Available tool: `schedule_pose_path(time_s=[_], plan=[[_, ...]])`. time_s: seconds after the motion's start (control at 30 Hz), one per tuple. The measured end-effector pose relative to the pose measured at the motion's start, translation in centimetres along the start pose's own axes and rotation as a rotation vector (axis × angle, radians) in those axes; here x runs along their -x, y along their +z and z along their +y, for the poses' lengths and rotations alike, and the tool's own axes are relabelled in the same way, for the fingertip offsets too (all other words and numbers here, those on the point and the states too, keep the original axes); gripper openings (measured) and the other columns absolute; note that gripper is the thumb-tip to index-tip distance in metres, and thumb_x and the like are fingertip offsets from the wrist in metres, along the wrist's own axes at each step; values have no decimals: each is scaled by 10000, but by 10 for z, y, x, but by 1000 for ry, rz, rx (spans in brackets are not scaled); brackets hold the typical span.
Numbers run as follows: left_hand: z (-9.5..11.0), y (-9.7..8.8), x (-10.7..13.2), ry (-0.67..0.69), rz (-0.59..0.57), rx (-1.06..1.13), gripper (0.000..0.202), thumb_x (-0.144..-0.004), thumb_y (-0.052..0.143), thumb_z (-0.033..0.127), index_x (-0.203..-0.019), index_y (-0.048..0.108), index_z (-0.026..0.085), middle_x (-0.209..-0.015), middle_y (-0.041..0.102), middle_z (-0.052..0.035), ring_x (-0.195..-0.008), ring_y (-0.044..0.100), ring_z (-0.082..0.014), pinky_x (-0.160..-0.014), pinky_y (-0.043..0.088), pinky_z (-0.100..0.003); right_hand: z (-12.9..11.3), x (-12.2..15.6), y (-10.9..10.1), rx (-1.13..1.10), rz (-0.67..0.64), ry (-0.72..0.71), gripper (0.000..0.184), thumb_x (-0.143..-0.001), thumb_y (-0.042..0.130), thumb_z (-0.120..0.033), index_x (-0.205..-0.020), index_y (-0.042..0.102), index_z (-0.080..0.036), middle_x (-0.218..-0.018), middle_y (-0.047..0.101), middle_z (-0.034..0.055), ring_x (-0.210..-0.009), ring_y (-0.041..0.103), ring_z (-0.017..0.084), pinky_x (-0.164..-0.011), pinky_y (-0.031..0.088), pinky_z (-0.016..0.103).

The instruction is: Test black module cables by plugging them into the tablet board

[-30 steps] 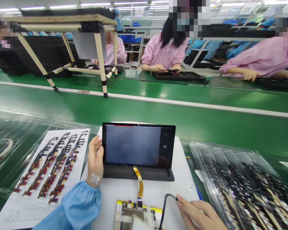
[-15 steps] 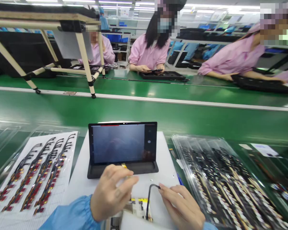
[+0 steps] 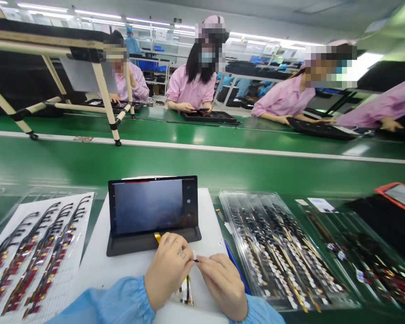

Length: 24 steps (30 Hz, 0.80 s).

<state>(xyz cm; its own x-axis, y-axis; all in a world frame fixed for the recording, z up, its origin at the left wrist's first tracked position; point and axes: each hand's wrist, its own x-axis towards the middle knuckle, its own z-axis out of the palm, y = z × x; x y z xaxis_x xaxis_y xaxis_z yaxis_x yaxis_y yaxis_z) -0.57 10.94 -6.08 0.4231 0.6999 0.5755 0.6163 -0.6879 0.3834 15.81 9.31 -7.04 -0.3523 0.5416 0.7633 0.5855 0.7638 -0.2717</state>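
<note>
My left hand [image 3: 168,270] and my right hand [image 3: 222,283] meet low in the middle over a white board [image 3: 97,265]. Both pinch the end of a thin black cable [image 3: 196,260] between their fingertips. The cable runs down to a small circuit board [image 3: 185,292], mostly hidden under my hands. Just behind them a black tablet [image 3: 153,207] stands tilted in a dark holder [image 3: 128,245]. A yellow flex ribbon [image 3: 157,236] comes out below its screen.
A white sheet with rows of red-and-black flex cables [image 3: 30,256] lies at left. Clear plastic trays of small black parts [image 3: 273,247] lie at right, with a red-framed tablet [image 3: 401,193] beyond. A green conveyor belt [image 3: 202,162] runs across; several people in pink coats work behind it.
My left hand came away from the tablet's left edge and down to my right hand. Both now pinch the cable end. The camera has swung to the right.
</note>
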Motion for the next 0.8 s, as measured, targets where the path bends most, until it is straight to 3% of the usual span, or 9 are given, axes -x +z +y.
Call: schedule_pose_path(time_s=[0.27, 0.67, 0.8], plan=[[-6, 2, 3, -72, -79, 20, 106, -774, 569, 92, -707, 527, 163, -748, 507, -20, -725, 464, -171, -678, 373, -320, 0, -1, 1, 198, -3, -47, 165, -841, 481, -53, -885, 613, -142, -838, 659, 54, -758, 514, 142, -659, 462, 276], [-5, 2, 4, -77, -31, 56, 207, -642, 697, 40, -683, 526, 149, -729, 520, -11, -703, 460, -169, -656, 380, -315, 0, 1, 0, 292, -35, -110, 182, -864, 474, -75, -902, 636, -149, -880, 627, 69, -873, 513, 164, -734, 420, 300], [-4, -6, 0, -57, -13, 68, 162, -674, 691, 87, -719, 549, 151, -745, 537, -20, -709, 480, -171, -636, 404, -302, 1, -2, -1, 299, -33, -121, 175, -852, 492, -61, -906, 635, -147, -860, 618, 70, -874, 517, 164, -742, 414, 306]])
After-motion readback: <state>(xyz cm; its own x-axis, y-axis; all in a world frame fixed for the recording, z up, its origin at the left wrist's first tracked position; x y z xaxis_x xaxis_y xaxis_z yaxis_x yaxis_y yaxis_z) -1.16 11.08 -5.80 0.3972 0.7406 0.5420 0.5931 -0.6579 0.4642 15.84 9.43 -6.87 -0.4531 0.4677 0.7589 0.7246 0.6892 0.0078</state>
